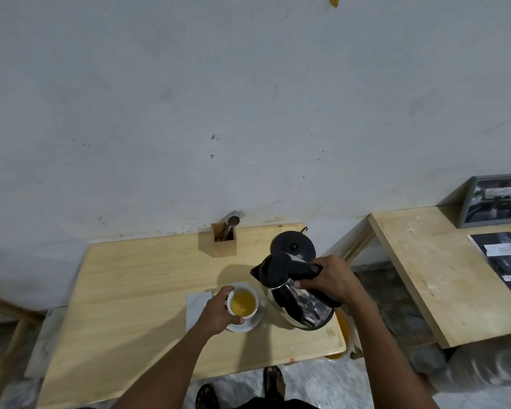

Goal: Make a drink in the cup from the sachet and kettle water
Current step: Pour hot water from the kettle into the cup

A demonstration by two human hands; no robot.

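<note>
A white cup holding orange-yellow liquid stands on a white saucer on the wooden table. My left hand wraps around the cup's left side. My right hand grips the black handle of a steel kettle, which is lifted off its base and tilted with the spout toward the cup. No water stream is visible. The sachet is not clearly in view.
The kettle's black base sits behind the kettle. A wooden cutlery holder with a spoon and fork stands by the wall. A white napkin lies left of the saucer. A second table with a framed picture stands to the right.
</note>
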